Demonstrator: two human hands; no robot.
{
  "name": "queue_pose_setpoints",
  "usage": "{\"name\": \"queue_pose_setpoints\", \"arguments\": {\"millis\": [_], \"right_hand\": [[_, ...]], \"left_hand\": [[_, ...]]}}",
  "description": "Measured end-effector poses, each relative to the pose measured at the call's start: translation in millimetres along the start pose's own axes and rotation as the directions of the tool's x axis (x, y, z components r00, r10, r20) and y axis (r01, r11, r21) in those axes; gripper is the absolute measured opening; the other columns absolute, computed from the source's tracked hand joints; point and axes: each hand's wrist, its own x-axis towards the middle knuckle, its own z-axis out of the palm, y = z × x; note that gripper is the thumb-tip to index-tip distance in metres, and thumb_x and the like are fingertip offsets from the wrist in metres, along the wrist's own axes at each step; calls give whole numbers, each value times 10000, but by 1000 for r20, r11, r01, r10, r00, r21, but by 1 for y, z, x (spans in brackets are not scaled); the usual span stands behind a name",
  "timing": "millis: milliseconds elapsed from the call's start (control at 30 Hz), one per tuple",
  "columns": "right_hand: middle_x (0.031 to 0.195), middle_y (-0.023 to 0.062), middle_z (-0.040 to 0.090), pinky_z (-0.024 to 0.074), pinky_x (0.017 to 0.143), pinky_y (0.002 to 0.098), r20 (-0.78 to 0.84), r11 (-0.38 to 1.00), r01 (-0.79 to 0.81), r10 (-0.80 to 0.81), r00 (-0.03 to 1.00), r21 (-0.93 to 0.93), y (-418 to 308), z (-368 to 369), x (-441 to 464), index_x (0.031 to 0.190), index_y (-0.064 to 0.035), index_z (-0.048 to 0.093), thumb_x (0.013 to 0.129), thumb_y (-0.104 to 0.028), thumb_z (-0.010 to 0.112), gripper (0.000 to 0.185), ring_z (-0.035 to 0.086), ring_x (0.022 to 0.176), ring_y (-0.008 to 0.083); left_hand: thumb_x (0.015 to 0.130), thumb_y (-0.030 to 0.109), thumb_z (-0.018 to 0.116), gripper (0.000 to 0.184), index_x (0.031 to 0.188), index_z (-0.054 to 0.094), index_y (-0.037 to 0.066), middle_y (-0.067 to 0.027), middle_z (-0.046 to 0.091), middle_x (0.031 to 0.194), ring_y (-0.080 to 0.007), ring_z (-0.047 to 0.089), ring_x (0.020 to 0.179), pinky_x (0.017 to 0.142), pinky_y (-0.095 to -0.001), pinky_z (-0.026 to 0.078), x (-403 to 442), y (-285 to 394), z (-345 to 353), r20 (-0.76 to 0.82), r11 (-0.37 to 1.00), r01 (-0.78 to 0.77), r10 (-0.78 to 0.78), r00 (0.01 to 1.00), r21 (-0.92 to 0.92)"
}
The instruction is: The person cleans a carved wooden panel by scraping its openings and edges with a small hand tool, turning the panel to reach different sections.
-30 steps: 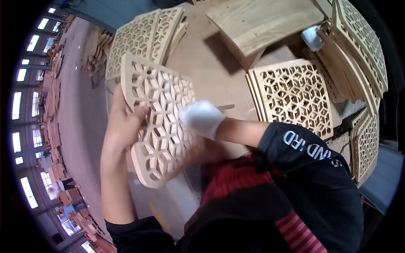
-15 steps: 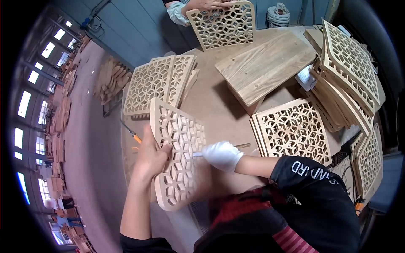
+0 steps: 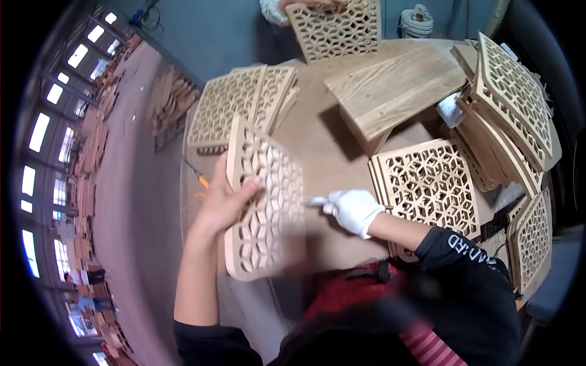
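On R sleeve [image 3: 469, 274] above gloved hand [image 3: 356, 212], ltrs [image 3: 471, 249] incl. "ARD" show.

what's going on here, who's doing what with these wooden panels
A person grips a wooden lattice panel on edge in the bare left hand. The white-gloved right hand holds a slim tool close to its lattice; blur hides whether it touches. Across the table, another person's hand is at the top of a second panel, which stands upright. A stack of similar panels lies near the gloved hand.
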Motion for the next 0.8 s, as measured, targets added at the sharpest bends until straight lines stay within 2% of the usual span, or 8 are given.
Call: {"name": "queue_pose_setpoints", "arguments": {"millis": [100, 167, 200, 267, 333, 400, 633, 800], "right_hand": [[995, 194, 643, 484, 808, 482, -124, 989, -16, 35, 992, 150, 14, 0, -16, 1360, -265, 521, 1007, -377, 339, 413, 615, 904, 391], [928, 214, 614, 465, 808, 495, -122, 972, -81, 110, 986, 221, 25, 2, -28, 1391, -277, 483, 1021, -414, 304, 433, 587, 866, 419], [890, 207, 607, 462, 769, 480, -147, 954, -101, 147, 978, 283, 32, 10, -32, 1307, -236, 491, 1015, -417, 332, 378, 582, 819, 400], [813, 192, 591, 458, 691, 450, -194, 905, -126, 220, 956, 406, 46, 26, -40, 1139, -154, 507, 1002, -421, 389, 322, 572, 724, 360], [771, 173, 606, 460, 642, 425, -239, 910, -148, 254, 937, 387, 32, 24, -40, 851, -10, 595, 972, -447, 477, 469, 582, 682, 329], [801, 196, 614, 462, 672, 437, -200, 898, -126, 228, 953, 421, 15, 25, -32, 889, -17, 609, 979, -412, 467, 430, 590, 729, 360], [836, 211, 613, 456, 713, 482, -211, 920, 130, -54, 976, 369, -37, 4, -6, 1005, -50, 610, 994, -271, 462, 266, 590, 807, 411], [668, 147, 621, 486, 556, 473, -411, 954, 295, -249, 877, 52, -64, -9, -9, 890, -60, 536, 959, -285, 511, 236, 604, 578, 385]], "left_hand": [[950, 266, 633, 685, 1474, 260, 30, -117, 525, 1301, -180, 548, 1137, 886, -294, 488, -45, -15, -24, 67, 982, 22, -10, 998, -189], [847, 580, 664, 921, 1466, 293, 8, -116, 508, 1324, -186, 532, 1174, 904, -306, 483, -82, -31, -21, -105, 998, 22, -27, 994, -50], [774, 607, 728, 1015, 1457, 296, -8, -121, 505, 1333, -202, 527, 1191, 927, -336, 484, -103, -49, -28, -80, 990, -19, 8, 997, -143], [708, 504, 832, 1039, 1437, 314, -24, -133, 500, 1347, -228, 564, 1156, 947, -383, 488, -121, -76, -7, -290, 964, -135, 65, 955, -230], [812, 244, 778, 753, 1393, 387, -33, -143, 544, 1289, -231, 584, 1123, 939, -361, 499, -124, -97, 5, -432, 949, -259, 161, 888, -179], [881, 52, 674, 476, 1309, 492, -51, -139, 592, 1215, -211, 616, 1045, 899, -330, 512, -119, -97, 19, -563, 934, -290, 128, 816, -208], [862, 28, 675, 387, 1214, 566, -89, -128, 650, 1079, -169, 621, 968, 869, -299, 511, -108, -22, -13, -493, 974, -181, 225, 840, 137], [820, 6, 681, 331, 1133, 597, -64, -80, 654, 971, -122, 614, 874, 792, -270, 521, -91, 21, -22, -373, 925, -202, 320, 871, 322]]}}
